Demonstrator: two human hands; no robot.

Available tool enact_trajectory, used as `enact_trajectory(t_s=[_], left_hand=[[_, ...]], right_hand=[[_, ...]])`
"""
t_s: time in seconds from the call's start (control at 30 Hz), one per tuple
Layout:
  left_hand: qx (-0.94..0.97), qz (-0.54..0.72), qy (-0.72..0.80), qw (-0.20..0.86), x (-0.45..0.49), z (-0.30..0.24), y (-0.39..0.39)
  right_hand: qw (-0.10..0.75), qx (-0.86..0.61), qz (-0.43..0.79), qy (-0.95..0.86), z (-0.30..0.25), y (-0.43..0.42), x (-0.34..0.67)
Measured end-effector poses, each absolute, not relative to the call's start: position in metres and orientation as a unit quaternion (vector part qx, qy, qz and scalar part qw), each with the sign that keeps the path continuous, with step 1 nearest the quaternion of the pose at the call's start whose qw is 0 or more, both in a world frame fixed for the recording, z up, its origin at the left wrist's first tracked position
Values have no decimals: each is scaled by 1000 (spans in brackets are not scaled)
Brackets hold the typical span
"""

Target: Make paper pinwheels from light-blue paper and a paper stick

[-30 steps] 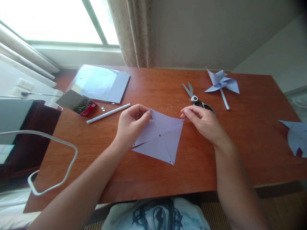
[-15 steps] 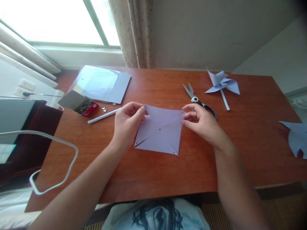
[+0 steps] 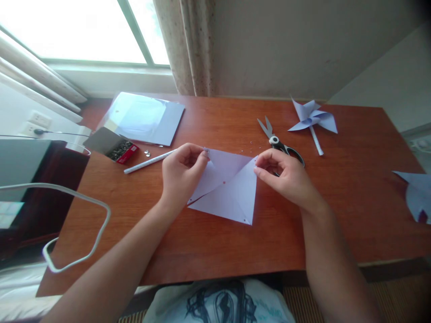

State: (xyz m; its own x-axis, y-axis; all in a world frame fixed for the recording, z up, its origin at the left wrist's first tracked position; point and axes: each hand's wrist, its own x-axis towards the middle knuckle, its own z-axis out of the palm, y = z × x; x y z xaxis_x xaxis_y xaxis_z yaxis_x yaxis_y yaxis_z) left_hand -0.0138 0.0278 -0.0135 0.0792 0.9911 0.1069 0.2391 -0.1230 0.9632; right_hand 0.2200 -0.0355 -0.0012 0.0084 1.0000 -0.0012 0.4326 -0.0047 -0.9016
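Note:
A square sheet of white paper (image 3: 232,197) spans my two hands. It has diagonal cuts running in from its corners, a small hole in the middle and small holes near the corners. My left hand (image 3: 184,172) pinches the far left corner between thumb and fingers. My right hand (image 3: 281,172) is closed on the far right corner, thumb and fingertips at the paper's edge. Just behind my right hand lies a pair of scissors (image 3: 275,140), blades apart, one handle loop partly hidden. A rolled paper stick (image 3: 146,163) runs under my left hand.
A paper pinwheel on a stick (image 3: 311,119) lies at the back right. An open small box of metal pins (image 3: 123,151) stands left, with loose pins (image 3: 147,153) beside it. Clear-wrapped paper (image 3: 144,119) is behind. A white cable (image 3: 104,215) loops over the left edge; cut paper (image 3: 417,193) lies far right.
The paper's right side has tilted and its near right corner has shifted slightly toward me and right. My right hand has moved a little down; the left still grips its corner.

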Motion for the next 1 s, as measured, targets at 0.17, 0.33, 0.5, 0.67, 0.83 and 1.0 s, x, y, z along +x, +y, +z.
enact_trajectory(t_s=[0.17, 0.33, 0.5, 0.67, 0.83, 1.0], left_hand=[[768, 425, 436, 198, -15, -18, 25], [868, 391, 306, 12, -17, -22, 21], [889, 355, 289, 2, -21, -21, 19], [891, 343, 298, 2, -23, -22, 19], [891, 345, 294, 2, -22, -25, 20], [891, 346, 294, -3, -20, -28, 20]], right_hand=[[384, -594, 386, -592, -3, -37, 219], [374, -591, 379, -606, -6, -37, 219], [370, -580, 386, -614, -6, -36, 218], [355, -562, 415, -621, 0, -35, 215], [350, -549, 420, -632, -1, -37, 209], [341, -588, 309, -665, -5, -38, 202]])
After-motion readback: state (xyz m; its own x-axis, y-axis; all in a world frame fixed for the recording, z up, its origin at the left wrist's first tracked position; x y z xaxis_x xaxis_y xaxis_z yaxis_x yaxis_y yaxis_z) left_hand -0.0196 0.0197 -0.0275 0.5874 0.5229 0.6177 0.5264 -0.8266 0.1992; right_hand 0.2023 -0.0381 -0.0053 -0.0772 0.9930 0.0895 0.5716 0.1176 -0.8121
